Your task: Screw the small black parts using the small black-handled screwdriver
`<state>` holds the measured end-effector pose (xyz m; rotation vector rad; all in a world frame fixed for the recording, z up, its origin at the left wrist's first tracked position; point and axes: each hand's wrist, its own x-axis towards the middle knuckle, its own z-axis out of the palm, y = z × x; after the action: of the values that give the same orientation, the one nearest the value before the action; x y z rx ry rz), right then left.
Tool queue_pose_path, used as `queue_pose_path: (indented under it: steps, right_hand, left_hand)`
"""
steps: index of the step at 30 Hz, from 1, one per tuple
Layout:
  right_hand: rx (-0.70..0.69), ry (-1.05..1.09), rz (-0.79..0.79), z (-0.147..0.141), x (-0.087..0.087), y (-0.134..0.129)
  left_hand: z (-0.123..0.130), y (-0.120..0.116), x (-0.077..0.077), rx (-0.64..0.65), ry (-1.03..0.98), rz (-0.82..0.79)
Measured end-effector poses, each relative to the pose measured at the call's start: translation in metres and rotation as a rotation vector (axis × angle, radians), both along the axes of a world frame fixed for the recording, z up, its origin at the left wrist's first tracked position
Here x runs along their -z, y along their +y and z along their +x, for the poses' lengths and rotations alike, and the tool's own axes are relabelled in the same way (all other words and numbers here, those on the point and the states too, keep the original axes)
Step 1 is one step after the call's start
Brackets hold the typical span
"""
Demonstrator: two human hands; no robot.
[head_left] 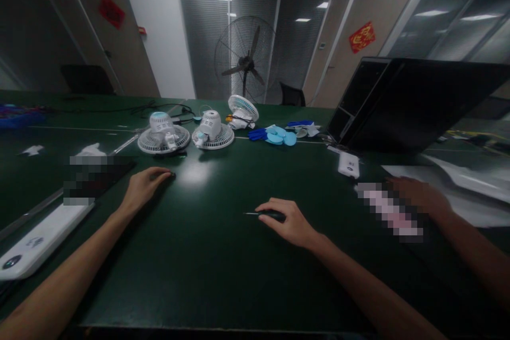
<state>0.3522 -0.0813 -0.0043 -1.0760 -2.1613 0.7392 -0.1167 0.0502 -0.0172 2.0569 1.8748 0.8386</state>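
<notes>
My right hand is closed around the dark handle of a small screwdriver, low over the green table, its thin metal shaft pointing left. Further left, my left hand pinches a small dark piece at its fingertips; its kind is too small to make out. Just beyond that hand, two small white fans lie grille-down: one on the left and one beside it. Behind them a third small fan leans with its grille tilted up.
Light-blue fan blades lie by blue gloves. A white device sits on the left. On the right are a black monitor, a white power bank, paper sheets and another person's hand by a blurred-out item.
</notes>
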Motion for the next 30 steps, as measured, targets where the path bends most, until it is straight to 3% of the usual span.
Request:
queue_pose_path:
  steps: [9, 20, 25, 30]
  right_hand:
    - [-0.004, -0.002, -0.019, 0.000, -0.001, 0.000]
    - [-0.014, 0.008, -0.046, 0.001, 0.000, 0.000]
    - [-0.009, 0.000, -0.025, 0.000, -0.001, 0.000]
    - [-0.009, -0.023, -0.008, 0.000, 0.000, 0.001]
  left_hand:
    - [0.001, -0.005, -0.008, 0.005, -0.085, -0.058]
    - [0.002, -0.005, -0.008, -0.004, -0.074, -0.084]
    - [0.022, -0.014, -0.014, 0.178, -0.073, -0.091]
    - [0.095, -0.047, -0.022, 0.560, -0.073, -0.189]
